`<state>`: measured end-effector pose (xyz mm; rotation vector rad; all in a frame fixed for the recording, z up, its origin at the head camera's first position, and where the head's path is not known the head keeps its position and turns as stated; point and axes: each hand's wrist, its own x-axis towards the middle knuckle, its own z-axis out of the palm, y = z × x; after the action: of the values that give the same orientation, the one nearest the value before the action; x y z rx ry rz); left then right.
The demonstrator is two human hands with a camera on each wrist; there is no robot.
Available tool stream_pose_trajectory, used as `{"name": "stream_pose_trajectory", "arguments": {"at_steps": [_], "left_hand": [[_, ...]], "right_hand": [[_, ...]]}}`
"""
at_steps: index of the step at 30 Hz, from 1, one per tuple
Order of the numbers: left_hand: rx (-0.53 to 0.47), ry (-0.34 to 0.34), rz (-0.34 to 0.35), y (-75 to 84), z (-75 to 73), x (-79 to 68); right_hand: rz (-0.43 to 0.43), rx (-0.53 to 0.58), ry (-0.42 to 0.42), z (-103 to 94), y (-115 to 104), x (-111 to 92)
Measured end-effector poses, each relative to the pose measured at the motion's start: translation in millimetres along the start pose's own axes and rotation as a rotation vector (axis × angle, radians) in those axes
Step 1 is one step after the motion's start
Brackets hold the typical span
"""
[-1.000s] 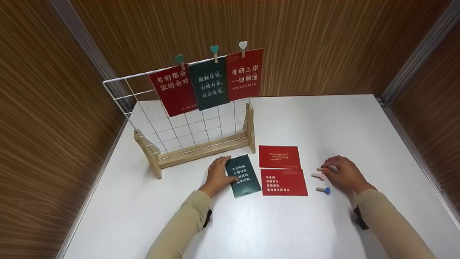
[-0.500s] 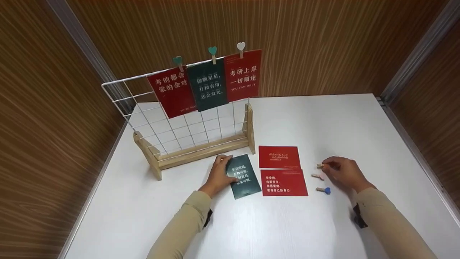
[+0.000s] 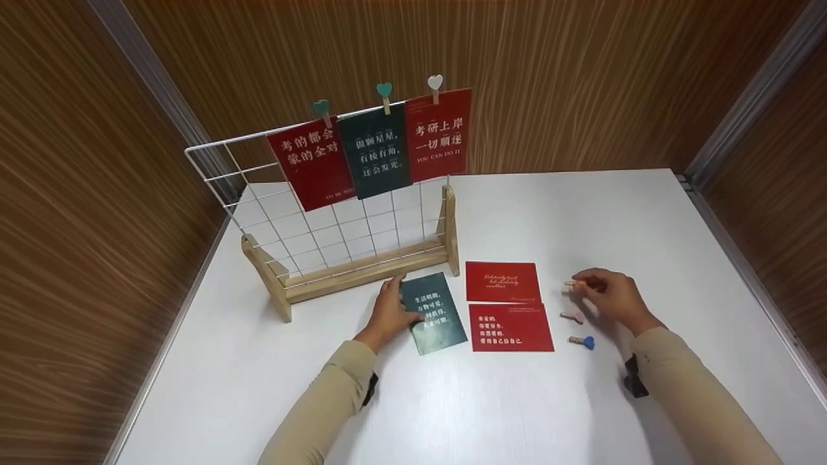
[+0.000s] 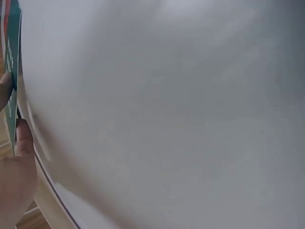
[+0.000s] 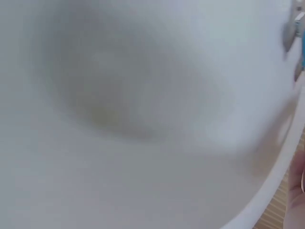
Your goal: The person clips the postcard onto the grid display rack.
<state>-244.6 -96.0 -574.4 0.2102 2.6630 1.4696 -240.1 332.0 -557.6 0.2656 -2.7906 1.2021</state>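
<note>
My left hand (image 3: 386, 314) pinches the left side of a dark green card (image 3: 440, 329) with white lettering, thumb on top and fingers at its edge. In the left wrist view the card (image 4: 15, 43) stands edge-on between thumb and finger. At the right, my right hand (image 3: 612, 297) pinches a small wooden clothespin (image 3: 571, 284) with an orange top, its end pointing left. Below that hand lie a pink heart clothespin (image 3: 572, 317) and a blue heart clothespin (image 3: 582, 342). Two red cards, an upper one (image 3: 501, 271) and a lower one (image 3: 517, 330), lie between the hands.
A white wire grid rack (image 3: 258, 200) on a wooden base (image 3: 368, 270) stands behind the left hand. Hanging from its top are a left red card (image 3: 316, 181), a green card (image 3: 381, 145) and a right red card (image 3: 439, 139), held by heart clothespins. Wood-grain panels enclose the white table (image 3: 581, 219).
My right hand has moved up and slightly left with the orange clothespin, away from the pink and blue ones. My left hand and the green card have shifted slightly up and left.
</note>
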Motion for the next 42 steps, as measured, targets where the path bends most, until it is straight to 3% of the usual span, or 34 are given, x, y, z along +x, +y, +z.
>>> {"name": "stream_pose_trajectory", "arguments": {"at_steps": [6, 11, 21, 28, 38, 42], "left_hand": [[-0.060, 0.045, -0.040, -0.2, -10.0, 1.9], [-0.118, 0.094, -0.061, -0.5, -21.7, -0.1], [-0.195, 0.153, -0.006, -9.0, -51.1, -10.8], [-0.190, 0.210, 0.048, -19.8, -73.2, -22.8], [-0.184, 0.273, 0.026, -30.7, -106.7, -37.9], [-0.201, 0.300, 0.063, -34.8, -118.7, -42.6]], "right_hand": [[-0.061, 0.026, 0.034, 4.8, -9, 13], [-0.057, 0.051, 0.014, 11.6, -20, 23], [-0.066, 0.105, -0.016, 28.5, -47, 42], [-0.036, 0.178, -0.056, 41.1, -69, 54], [-0.092, 0.233, -0.108, 65.7, -99, 68], [-0.077, 0.271, -0.142, 76.5, -116, 73]]}}
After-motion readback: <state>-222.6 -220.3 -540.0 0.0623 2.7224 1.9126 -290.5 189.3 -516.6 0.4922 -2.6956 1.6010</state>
